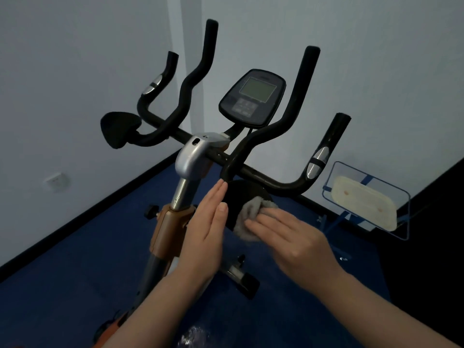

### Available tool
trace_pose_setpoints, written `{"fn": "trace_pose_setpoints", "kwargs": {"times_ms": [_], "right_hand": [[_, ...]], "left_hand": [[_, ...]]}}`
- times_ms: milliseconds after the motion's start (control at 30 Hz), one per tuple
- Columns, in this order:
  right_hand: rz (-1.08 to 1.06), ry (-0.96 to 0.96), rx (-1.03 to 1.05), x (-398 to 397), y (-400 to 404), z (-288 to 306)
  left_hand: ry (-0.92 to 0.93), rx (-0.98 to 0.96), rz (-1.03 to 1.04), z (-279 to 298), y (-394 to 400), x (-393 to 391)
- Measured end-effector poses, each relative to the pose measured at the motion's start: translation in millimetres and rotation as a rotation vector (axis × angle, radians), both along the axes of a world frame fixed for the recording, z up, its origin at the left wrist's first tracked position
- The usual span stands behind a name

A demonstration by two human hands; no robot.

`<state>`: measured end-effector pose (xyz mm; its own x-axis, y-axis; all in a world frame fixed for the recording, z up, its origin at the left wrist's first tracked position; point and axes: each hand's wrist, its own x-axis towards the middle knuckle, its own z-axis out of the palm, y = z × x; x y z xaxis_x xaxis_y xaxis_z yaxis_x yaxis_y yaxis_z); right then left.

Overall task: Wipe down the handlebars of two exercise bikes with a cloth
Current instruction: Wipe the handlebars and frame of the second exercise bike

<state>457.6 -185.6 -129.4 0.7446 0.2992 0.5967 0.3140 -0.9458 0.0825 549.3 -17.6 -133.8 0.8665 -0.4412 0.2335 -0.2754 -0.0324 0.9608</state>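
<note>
Right grip [288,238] flat, fingers pressing cloth [251,216] onto pad [242,194].

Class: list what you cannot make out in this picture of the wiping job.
Head view only:
Cloth: partly under the right hand, so its full size is hidden.
Round black pad: partly covered by cloth and left hand.
Console screen: too dim to read.
Second bike: outside the frame.

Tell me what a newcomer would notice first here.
The black handlebars fan upward at centre, around a grey-screened console. Below them, the right hand presses a grey cloth onto a round black pad, while the left hand lies flat against its edge.
</note>
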Motion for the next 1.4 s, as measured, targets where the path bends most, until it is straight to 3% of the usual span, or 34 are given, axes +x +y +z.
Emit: {"fn": "trace_pose_setpoints", "kwargs": {"times_ms": [100,233,367,500,600,900,1133,1267,1400], "right_hand": [[0.000,0.029,0.061,8,-14,11],[-0.086,0.057,0.302,26,-10,22],[-0.207,0.089,0.728,41,10,22],[-0.417,-0.003,1.144,49,35,16],[-0.519,-0.077,1.302,48,49,15],[-0.591,-0.187,1.441,31,77,15],[-0.581,-0.096,1.470,16,63,25],[-0.533,-0.101,1.379,10,48,38],[-0.442,0.064,1.096,36,10,62]], "left_hand": [[-0.021,0.028,-0.009,2,3,1],[-0.001,-0.004,0.012,2,1,-1],[0.019,-0.016,0.014,-2,-5,-5],[0.021,0.000,0.037,-4,-10,-9],[0.004,0.041,0.046,-4,-9,-10],[-0.030,0.080,0.014,-2,-10,-14],[-0.071,0.024,-0.027,6,-15,3],[-0.104,0.060,0.020,7,-29,9],[-0.182,0.185,0.167,7,-46,8]]}}
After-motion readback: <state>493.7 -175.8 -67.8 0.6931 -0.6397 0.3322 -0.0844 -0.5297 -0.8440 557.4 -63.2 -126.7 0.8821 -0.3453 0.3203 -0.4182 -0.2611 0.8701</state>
